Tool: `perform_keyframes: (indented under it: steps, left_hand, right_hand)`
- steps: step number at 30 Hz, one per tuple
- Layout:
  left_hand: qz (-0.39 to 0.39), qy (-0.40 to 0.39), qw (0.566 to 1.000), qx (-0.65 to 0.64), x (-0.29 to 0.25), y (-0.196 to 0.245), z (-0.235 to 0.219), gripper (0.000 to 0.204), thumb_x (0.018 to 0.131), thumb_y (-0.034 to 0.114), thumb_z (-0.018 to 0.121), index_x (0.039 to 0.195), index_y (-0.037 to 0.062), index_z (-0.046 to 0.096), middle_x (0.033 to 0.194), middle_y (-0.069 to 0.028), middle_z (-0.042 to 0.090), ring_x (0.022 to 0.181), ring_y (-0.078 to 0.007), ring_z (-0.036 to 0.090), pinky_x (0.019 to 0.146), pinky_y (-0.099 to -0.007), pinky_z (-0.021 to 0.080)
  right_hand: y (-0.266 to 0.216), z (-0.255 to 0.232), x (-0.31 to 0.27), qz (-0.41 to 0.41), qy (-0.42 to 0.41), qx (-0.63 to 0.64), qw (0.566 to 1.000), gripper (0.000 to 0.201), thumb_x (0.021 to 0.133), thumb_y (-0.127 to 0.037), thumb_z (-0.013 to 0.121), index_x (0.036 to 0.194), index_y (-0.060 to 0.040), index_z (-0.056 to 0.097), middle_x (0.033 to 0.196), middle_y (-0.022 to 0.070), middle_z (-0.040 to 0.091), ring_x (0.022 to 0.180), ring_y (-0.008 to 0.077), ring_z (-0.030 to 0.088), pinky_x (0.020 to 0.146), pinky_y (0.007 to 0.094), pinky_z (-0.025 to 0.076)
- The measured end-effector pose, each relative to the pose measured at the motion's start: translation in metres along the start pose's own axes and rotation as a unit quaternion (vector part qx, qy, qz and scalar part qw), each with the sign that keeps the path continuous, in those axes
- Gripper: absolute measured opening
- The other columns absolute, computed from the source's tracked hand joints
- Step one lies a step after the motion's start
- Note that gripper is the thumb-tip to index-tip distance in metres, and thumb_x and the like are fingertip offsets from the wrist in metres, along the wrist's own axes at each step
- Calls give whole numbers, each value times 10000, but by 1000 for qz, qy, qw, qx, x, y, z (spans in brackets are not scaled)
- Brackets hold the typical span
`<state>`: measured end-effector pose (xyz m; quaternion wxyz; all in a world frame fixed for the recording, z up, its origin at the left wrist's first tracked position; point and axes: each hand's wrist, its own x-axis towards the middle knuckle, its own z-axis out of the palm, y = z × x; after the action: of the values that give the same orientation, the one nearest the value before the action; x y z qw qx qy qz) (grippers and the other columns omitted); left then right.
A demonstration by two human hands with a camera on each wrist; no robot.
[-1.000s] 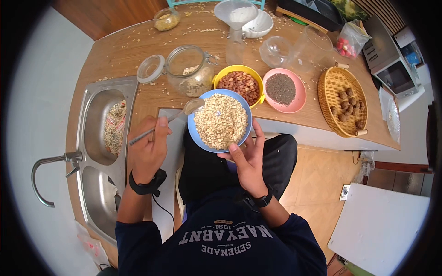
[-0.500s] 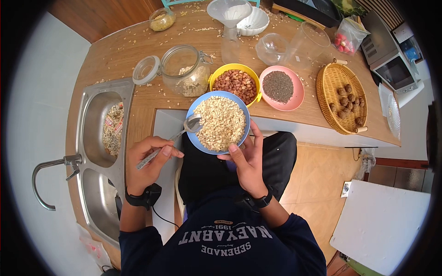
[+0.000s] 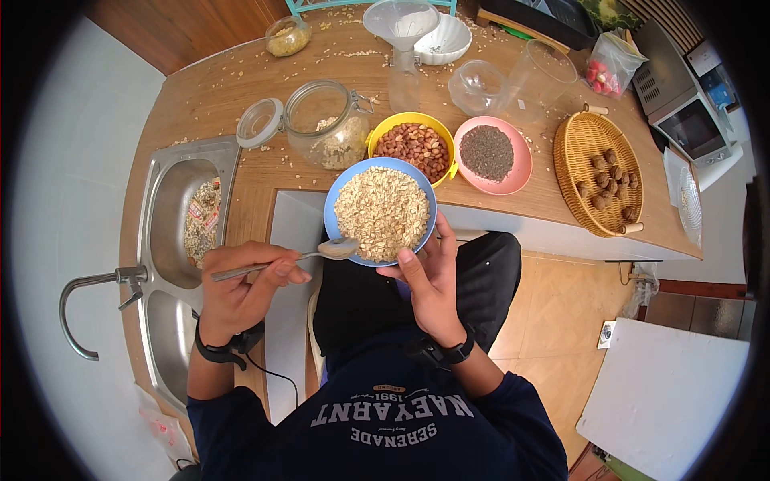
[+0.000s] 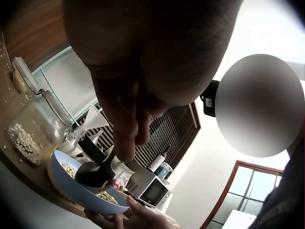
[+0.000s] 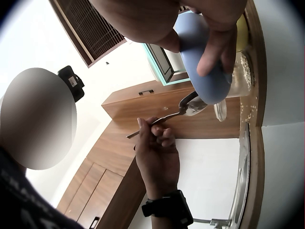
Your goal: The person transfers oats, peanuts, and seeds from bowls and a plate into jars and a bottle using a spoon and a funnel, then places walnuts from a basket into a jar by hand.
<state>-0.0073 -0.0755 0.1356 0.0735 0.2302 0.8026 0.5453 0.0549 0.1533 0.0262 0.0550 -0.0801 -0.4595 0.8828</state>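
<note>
In the head view my left hand pinches the handle of a metal spoon. The spoon's head overlaps the near-left rim of a blue bowl full of rolled oats. My right hand grips that bowl from its near right side, thumb at the rim and fingers underneath. The left wrist view shows the spoon low over the bowl. From the right wrist view, the bowl's outer side is seen between thumb and fingers, with the spoon beside its rim.
Behind the bowl stand an open glass jar with oats, a yellow bowl of peanuts and a pink plate of dark seeds. A wicker tray holds walnuts. The sink lies left. A funnel sits atop a bottle.
The spoon has swung from the bowl's far-left rim, past its left side, to the near-left rim. My left hand has moved lower and left with it. My right hand keeps holding the bowl.
</note>
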Motion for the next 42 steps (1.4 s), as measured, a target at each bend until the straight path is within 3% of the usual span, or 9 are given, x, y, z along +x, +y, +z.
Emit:
perform_keyframes:
  steps: [4,7,10,12,16,26,34,42]
  left_hand:
    - [-15,-13,1000,18,-3,-9,15,134,967,24,607,987,-80,688,799,-154,734,783,-212,744,686,-287,592]
    - [21,21,1000,-3,-16,-31,37,159,993,43,577,1026,-77,676,845,-160,739,834,-230,744,702,-286,581]
    - [9,95,991,-91,-31,-56,66,186,1015,72,556,1086,-71,652,899,-177,740,870,-251,741,715,-291,573]
    - [-2,185,970,-161,-33,-68,87,217,1028,110,550,1127,-66,629,920,-189,737,880,-269,739,708,-295,566]
    - [-26,244,943,-227,-29,-78,115,256,1041,158,542,1138,-65,622,924,-197,736,881,-274,739,714,-308,570]
    - [52,215,966,-132,-10,-56,119,223,1033,95,532,1125,-82,633,984,-225,737,921,-281,738,758,-323,589]
    - [126,247,960,-39,-10,-45,119,190,1008,27,539,1113,-98,636,982,-237,734,904,-278,740,745,-336,606]
    - [117,255,960,2,-12,-26,94,194,1004,31,551,1078,-124,641,958,-221,741,877,-244,739,741,-312,604]
  right_hand:
    - [-2,2,-2,-12,-5,-9,1000,692,1008,-45,530,1554,-103,109,1465,181,372,1278,275,535,876,357,615]
    - [-3,-3,1,-9,-4,-5,1000,708,1010,-44,533,1561,-109,93,1449,168,379,1271,271,540,885,358,606]
    - [2,-4,0,3,-1,5,1000,708,1008,-39,534,1561,-108,98,1452,170,379,1269,270,539,885,360,606]
    - [2,-2,3,5,-7,0,1000,707,1007,-35,533,1561,-108,101,1452,171,379,1268,271,538,886,362,606]
    - [5,2,1,-16,11,-16,1000,674,1005,-80,557,1544,-105,152,1469,187,400,1234,265,571,854,341,621]
    - [-11,-4,8,-33,41,11,999,681,1005,-58,551,1545,-108,138,1439,174,412,1244,253,547,886,367,609]
    - [0,0,8,-24,56,24,998,671,1008,-72,557,1544,-124,156,1423,159,438,1231,242,561,893,357,606]
    - [15,18,16,-10,10,35,999,662,1011,-75,554,1542,-143,164,1431,157,442,1232,247,568,901,361,602]
